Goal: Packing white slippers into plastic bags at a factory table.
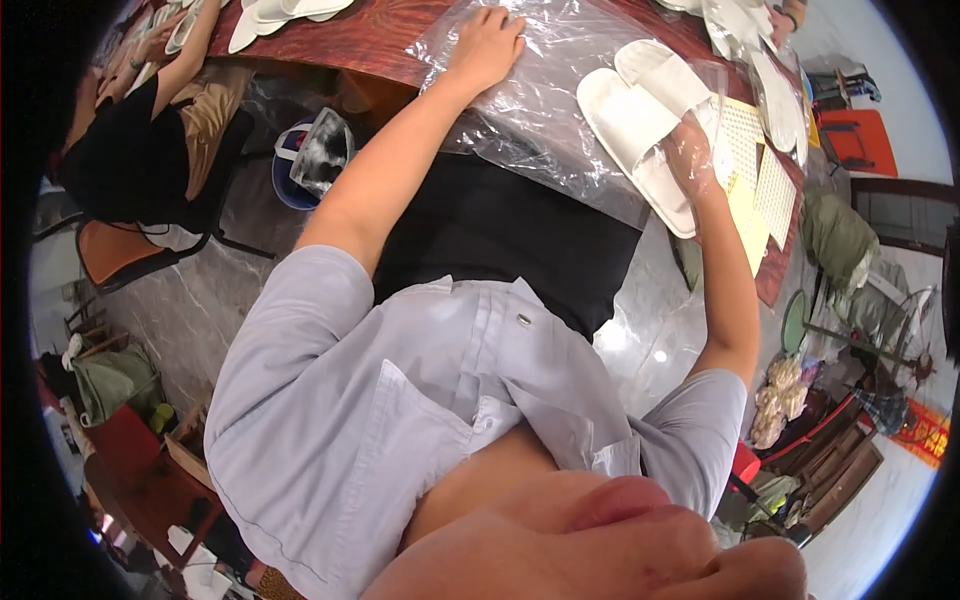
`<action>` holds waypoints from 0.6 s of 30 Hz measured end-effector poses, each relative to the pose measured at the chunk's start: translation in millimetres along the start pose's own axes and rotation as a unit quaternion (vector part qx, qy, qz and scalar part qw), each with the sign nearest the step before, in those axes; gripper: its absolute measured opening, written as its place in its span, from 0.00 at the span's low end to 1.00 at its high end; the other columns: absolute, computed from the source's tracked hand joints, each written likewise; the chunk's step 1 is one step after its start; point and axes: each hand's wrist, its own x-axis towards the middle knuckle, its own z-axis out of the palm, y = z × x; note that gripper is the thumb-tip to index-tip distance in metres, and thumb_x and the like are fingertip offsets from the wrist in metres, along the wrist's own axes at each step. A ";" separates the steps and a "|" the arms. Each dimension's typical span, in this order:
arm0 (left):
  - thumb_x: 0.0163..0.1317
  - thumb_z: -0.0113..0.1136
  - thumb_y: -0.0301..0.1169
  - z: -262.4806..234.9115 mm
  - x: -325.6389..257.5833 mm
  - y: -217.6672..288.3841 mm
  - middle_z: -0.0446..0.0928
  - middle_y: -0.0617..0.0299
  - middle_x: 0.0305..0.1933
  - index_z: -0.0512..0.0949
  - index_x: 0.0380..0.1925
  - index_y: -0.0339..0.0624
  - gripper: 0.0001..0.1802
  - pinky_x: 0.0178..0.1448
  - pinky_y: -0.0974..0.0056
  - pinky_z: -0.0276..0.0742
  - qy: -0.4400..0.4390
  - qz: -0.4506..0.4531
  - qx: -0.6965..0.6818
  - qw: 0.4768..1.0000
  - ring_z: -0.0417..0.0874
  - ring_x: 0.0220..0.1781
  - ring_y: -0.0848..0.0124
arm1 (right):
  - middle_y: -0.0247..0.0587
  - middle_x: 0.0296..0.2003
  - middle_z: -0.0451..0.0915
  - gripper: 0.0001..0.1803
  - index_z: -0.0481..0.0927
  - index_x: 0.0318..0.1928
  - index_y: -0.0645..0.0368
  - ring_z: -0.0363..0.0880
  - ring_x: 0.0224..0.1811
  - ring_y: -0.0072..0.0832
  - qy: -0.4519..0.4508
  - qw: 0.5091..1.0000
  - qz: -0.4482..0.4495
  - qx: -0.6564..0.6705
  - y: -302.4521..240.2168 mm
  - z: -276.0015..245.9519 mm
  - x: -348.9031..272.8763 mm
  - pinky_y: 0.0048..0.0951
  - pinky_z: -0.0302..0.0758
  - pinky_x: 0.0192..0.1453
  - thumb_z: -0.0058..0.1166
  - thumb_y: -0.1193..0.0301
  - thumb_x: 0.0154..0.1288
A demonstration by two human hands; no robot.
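Note:
A pair of white open-toed slippers (632,118) is tilted over the right part of the table. My right hand (693,160) is closed round them near the strap, with its fingertips partly hidden behind the slippers. Clear plastic bags or film (560,90) lie crumpled on the table and hang over its front edge. On this plastic rests my left hand (487,48), its fingers a little bent and apart, holding nothing that I can see. Yellow and cream sheets with rows of small marks (750,200) lie just right of my right hand.
More white slippers (275,18) lie on the reddish wooden table (350,62) at the far left, and bagged ones (778,95) at the far right. A co-worker (130,160) sits at the left. Below the table edge stands a blue bucket (292,185). An orange chair (860,142) stands at right.

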 end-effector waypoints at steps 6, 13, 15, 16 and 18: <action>0.66 0.53 0.50 -13.1 30.1 13.8 0.69 0.50 0.62 0.69 0.64 0.61 0.27 0.66 0.36 0.62 -0.212 0.031 0.306 0.928 0.62 0.70 0.44 | 0.58 0.40 0.79 0.12 0.83 0.41 0.64 0.77 0.47 0.52 0.064 0.998 0.011 -0.007 26.4 14.2 -15.9 0.43 0.75 0.51 0.55 0.74 0.56; 0.59 0.55 0.46 -30.6 76.9 121.8 0.75 0.49 0.53 0.74 0.58 0.59 0.25 0.61 0.36 0.66 -0.203 0.147 -0.007 0.968 0.71 0.61 0.48 | 0.52 0.37 0.79 0.06 0.82 0.30 0.64 0.78 0.44 0.49 0.033 0.995 0.021 -0.095 8.4 7.9 -12.9 0.44 0.76 0.50 0.58 0.74 0.53; 0.66 0.48 0.58 -31.2 71.3 147.7 0.67 0.49 0.65 0.66 0.67 0.70 0.30 0.67 0.32 0.59 -0.238 0.089 -0.060 0.965 0.59 0.72 0.44 | 0.52 0.38 0.79 0.06 0.83 0.31 0.63 0.77 0.46 0.49 0.000 0.995 0.046 -0.093 15.8 5.5 -15.7 0.44 0.75 0.51 0.56 0.74 0.55; 0.66 0.46 0.59 -23.2 60.6 148.7 0.66 0.49 0.66 0.64 0.68 0.74 0.30 0.68 0.32 0.57 -0.234 0.074 -0.042 0.968 0.58 0.72 0.44 | 0.52 0.38 0.79 0.06 0.83 0.31 0.63 0.77 0.46 0.49 0.001 0.995 0.043 -0.095 17.9 6.3 -15.8 0.44 0.75 0.51 0.56 0.74 0.55; 0.67 0.44 0.61 0.0 37.6 136.0 0.65 0.49 0.66 0.63 0.68 0.77 0.30 0.68 0.32 0.55 -0.226 0.053 -0.023 0.972 0.58 0.72 0.44 | 0.51 0.38 0.80 0.07 0.84 0.30 0.61 0.76 0.47 0.49 0.142 0.981 -0.058 -0.117 25.2 7.3 -13.8 0.45 0.74 0.52 0.52 0.75 0.56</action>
